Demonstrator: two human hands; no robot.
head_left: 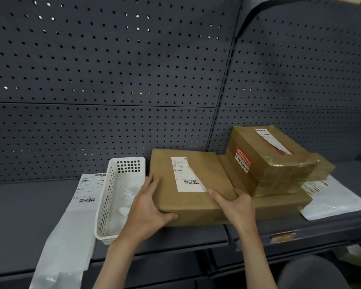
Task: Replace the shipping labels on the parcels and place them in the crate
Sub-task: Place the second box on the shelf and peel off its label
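Both hands grip a flat brown parcel (188,184) that lies on the dark grey shelf (25,207). The left hand (147,211) clasps its near left corner, fingers laid along the left edge and thumb pressed on the front face. The right hand (238,207) wraps the near right corner, fingers on top just below the white shipping label (186,174).

Immediately left of the left hand stands a white perforated crate (121,195), its long wall almost touching the parcel's left edge; a crumpled white item lies inside. Beyond the crate, a loose label sheet (90,190) rests on a white plastic mailer (67,247) that droops over the shelf's front lip.

Right of the right hand, a second flat carton (279,202) sits just beside the held parcel, and a taped box (269,161) with a red sticker rides on top of it. A white poly bag (331,201) pokes out farther right.

Open shelf lies far left of the crate. Behind everything rises a grey pegboard wall (112,69); the shelf's front edge runs just under the wrists.
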